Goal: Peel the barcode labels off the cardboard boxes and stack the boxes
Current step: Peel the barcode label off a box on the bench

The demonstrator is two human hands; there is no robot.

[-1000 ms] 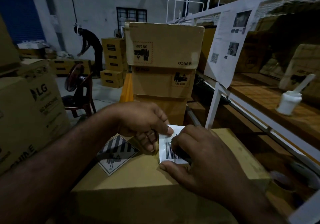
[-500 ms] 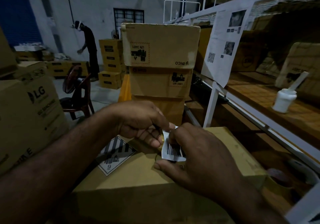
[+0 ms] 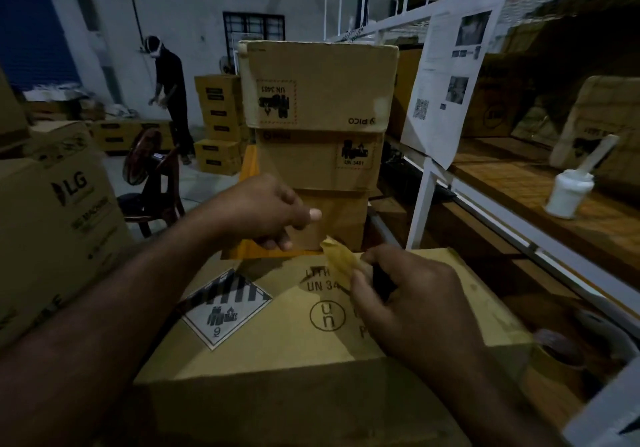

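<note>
My right hand [image 3: 412, 304] pinches a small curled paper label [image 3: 341, 256] between thumb and fingertips. The label's tan side faces me and its upper end stands clear of the brown cardboard box [image 3: 277, 353] in front of me. I cannot tell whether its lower end is stuck. My left hand [image 3: 259, 214] hovers over the box's far edge, fingers curled in, with nothing visible in them. A black-and-white diamond hazard sticker [image 3: 225, 308] lies on the box top. Behind it is a stack of three brown cardboard boxes [image 3: 318, 100].
</note>
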